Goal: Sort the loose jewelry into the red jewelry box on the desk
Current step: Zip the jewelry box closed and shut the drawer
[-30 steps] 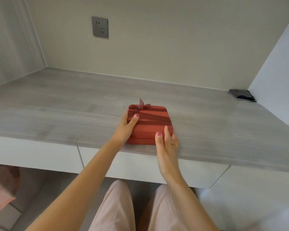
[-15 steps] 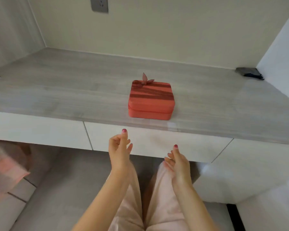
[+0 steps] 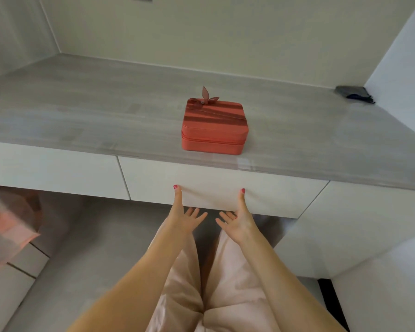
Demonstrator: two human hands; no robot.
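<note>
1. Thumbs [image 3: 176, 191] laid flat and straight against the white drawer front [image 3: 268, 185]; remaining fingers [image 3: 197, 215] spread loosely below its lower edge, not visibly hooked under. Nothing pinched or gripped by either.
2. Left hand [image 3: 183, 218] and right hand [image 3: 237, 220] set side by side, palms toward the drawer front. Probable reason: no handle visible, so purchase sought at the bottom lip to pull.
3. Actual contact of fingertips with the underside: cannot tell, hidden by the hands.
4. Drawer front flush with its neighbour; not yet opened.
5. Red jewelry box [image 3: 213, 127] on the desk [image 3: 82, 121], near the front edge, directly above the drawer, zipped shut, bow-shaped pull at the rear left corner. Likely parked there for easy reach from the seat.
6. No loose jewelry visible anywhere; presumably inside the drawer, unconfirmed.
7. Dark pouch [image 3: 353, 93] in the far right corner, well apart from the box.
</note>
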